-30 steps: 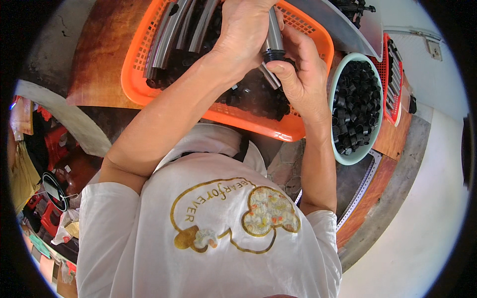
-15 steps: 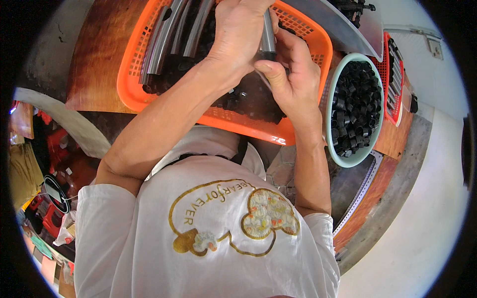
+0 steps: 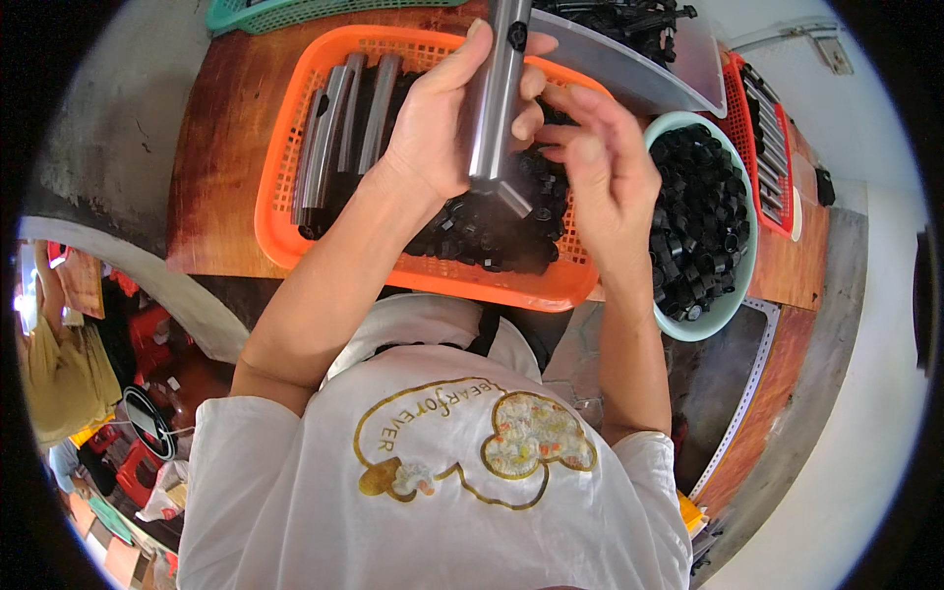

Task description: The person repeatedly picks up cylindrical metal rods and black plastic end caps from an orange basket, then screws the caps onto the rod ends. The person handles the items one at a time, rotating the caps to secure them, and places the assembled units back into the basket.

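Observation:
Over the orange basket [image 3: 280, 226], my left hand [image 3: 433, 123] is wrapped round a shiny metal tube [image 3: 499, 103], which stands nearly upright. A round black spot shows on the tube's upper part. A short, angled metal piece is at its lower end; whether it is joined there is blurred. To the right, my right hand [image 3: 615, 177] has its fingers apart and holds nothing visible; its fingertips are close to the left fingers. Several more metal tubes [image 3: 339, 128] lie along the left side of the basket, beside a heap of small black parts [image 3: 457, 231].
At right stands a pale green basin [image 3: 752, 236] full of black ring-like parts [image 3: 698, 216]. Beyond it, a red basket [image 3: 787, 147] holds more tubes. A translucent bin [image 3: 629, 59] with black parts and a green basket [image 3: 324, 12] are at the back of the wooden table [image 3: 216, 147].
My right hand has come off the tube and opened. My left hand now holds the tube more upright, with more of it showing. The whole view has shifted, so the basket appears lower.

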Demonstrator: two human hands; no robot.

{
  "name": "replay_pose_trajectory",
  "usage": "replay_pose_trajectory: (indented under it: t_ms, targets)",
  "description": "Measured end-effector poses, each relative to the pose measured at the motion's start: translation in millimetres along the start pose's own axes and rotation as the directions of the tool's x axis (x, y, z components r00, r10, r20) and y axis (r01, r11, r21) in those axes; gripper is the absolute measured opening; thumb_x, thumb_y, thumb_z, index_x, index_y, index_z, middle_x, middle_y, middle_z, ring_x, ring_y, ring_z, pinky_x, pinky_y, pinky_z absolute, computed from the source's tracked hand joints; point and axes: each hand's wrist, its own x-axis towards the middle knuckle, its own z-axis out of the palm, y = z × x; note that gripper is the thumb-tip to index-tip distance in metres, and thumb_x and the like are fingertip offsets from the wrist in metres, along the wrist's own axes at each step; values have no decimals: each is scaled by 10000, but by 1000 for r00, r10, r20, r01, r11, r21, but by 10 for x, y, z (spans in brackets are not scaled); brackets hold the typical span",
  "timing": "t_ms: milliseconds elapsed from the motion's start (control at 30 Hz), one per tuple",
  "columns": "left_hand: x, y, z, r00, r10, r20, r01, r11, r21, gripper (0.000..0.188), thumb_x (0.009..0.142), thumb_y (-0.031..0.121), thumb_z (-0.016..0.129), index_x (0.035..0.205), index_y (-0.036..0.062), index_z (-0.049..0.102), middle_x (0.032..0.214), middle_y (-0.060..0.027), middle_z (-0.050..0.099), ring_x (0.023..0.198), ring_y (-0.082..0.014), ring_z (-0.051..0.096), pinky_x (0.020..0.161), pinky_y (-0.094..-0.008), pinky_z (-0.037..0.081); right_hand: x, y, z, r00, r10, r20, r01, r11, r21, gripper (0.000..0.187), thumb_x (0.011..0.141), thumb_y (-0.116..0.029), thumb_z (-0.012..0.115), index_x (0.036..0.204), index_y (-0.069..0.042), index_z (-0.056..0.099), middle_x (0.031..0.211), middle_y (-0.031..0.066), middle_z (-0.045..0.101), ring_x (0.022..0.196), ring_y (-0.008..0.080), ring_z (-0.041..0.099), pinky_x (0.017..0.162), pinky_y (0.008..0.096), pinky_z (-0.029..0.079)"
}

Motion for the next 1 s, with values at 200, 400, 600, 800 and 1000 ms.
replay_pose_trajectory:
  t_ms: [200, 400, 600, 800, 1000]
  targets:
    - [-9, -66, -15, 1000, -4, 21, 2, 996, 95, 603, 1121, 496, 312, 1410, 17, 537, 732, -29, 555, 556, -129, 462, 522, -250, 385, 137, 35, -97, 988, 128, -86, -121, 989, 86, 418, 1083, -322, 567, 1235, 65, 617, 1096, 134, 719, 943, 161, 696, 803, 299, 569]
    - [-39, -136, 183, 970, 65, -233, 59, 870, 490, 554, 1115, 473, 373, 1320, 21, 617, 698, -42, 616, 523, -122, 530, 471, -244, 409, 281, 32, 11, 984, 166, -59, -162, 985, 65, 419, 1050, -344, 624, 1154, 60, 595, 830, 74, 668, 792, 132, 683, 720, 300, 567]
    - [-49, 47, 241, 887, 281, -366, -102, 894, 437, 500, 1120, 455, 365, 1244, 22, 584, 731, -41, 618, 561, -135, 551, 515, -263, 447, 421, 192, -181, 963, 270, 5, -270, 962, 32, 492, 1036, -437, 622, 1200, 26, 641, 858, 94, 729, 800, 144, 697, 682, 307, 563]
    - [-385, 485, -92, 897, 368, -245, -253, 882, 398, 476, 1123, 364, 360, 1302, -30, 560, 855, -110, 601, 683, -213, 510, 620, -313, 435, 443, 501, -284, 929, 269, 255, 21, 648, -761, 224, 992, -213, 649, 1113, -28, 689, 981, 157, 730, 876, 311, 714, 769, 410, 551]
    - [-646, 380, -111, 827, 354, -438, -164, 895, 414, 495, 1119, 398, 360, 1247, -20, 592, 822, -91, 622, 636, -185, 548, 582, -293, 450, 529, 540, 51, 818, 432, 379, 207, 394, -895, 229, 948, -152, 653, 1155, -60, 692, 1165, 159, 675, 1084, 373, 669, 879, 497, 542]
